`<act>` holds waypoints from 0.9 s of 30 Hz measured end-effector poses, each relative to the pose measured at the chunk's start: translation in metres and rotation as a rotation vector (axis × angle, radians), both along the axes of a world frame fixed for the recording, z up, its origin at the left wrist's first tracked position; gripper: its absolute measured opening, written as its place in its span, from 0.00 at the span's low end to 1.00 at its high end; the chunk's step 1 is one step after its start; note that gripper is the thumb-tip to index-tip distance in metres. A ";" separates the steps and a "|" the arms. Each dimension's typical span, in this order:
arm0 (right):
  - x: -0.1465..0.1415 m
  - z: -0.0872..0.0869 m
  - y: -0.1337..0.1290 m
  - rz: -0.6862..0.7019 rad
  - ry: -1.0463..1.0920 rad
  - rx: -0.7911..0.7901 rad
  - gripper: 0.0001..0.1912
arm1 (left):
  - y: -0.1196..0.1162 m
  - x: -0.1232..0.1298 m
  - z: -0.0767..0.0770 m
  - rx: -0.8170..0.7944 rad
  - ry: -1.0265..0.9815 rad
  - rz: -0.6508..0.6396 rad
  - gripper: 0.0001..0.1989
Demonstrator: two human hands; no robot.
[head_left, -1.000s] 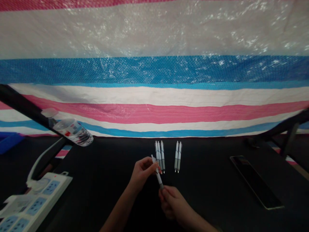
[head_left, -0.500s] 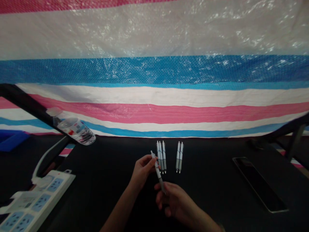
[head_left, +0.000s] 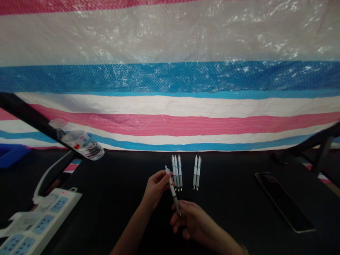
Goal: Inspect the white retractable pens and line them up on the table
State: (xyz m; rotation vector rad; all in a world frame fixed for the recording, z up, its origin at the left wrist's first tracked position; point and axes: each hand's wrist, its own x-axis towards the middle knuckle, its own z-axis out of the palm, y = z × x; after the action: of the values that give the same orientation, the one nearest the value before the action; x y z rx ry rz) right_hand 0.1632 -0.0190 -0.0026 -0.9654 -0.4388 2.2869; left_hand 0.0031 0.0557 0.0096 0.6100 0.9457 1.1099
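Note:
A white pen with a grey grip (head_left: 173, 191) slants between my two hands, its clicker end up and its metal tip pointing down toward me. My left hand (head_left: 157, 186) is closed on the upper barrel, thumb on top near the clip. Lower down, the thumb and forefinger of my right hand (head_left: 188, 217) pinch the grey grip near the tip, the other fingers curled. Just beyond my left fingers lies a group of three similar pens (head_left: 180, 173), side by side and partly covered by that hand. Two more such pens (head_left: 197, 173) lie together to their right.
A black phone (head_left: 284, 202) lies on the black table (head_left: 228, 184) at right. At left are a white power strip (head_left: 50, 216) with a plugged-in cable, a clear plastic bottle (head_left: 85, 144) and a blue tray (head_left: 13, 156). A striped plastic sheet (head_left: 170, 124) hangs behind.
Very little differs. The pen's lower end has shifted slightly left and down against my right fingers, leaving more of the tip showing. The view has moved slightly.

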 end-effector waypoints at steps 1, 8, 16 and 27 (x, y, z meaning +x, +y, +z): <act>0.000 0.000 0.000 0.006 0.002 -0.004 0.23 | 0.000 0.000 0.000 -0.002 0.002 0.001 0.17; 0.000 0.002 -0.001 0.026 0.022 -0.011 0.23 | 0.001 -0.001 0.000 -0.010 -0.001 0.016 0.17; 0.002 -0.004 -0.001 0.042 0.042 0.013 0.23 | 0.001 -0.002 -0.001 -0.001 0.007 0.028 0.17; 0.003 -0.008 -0.003 0.111 0.053 0.095 0.20 | 0.002 -0.002 -0.001 -0.010 0.006 0.065 0.18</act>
State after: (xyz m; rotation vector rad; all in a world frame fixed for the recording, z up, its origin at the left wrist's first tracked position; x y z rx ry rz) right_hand 0.1665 -0.0218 -0.0102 -0.8507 -0.5866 2.3616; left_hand 0.0010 0.0573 0.0086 0.5785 0.9819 1.1610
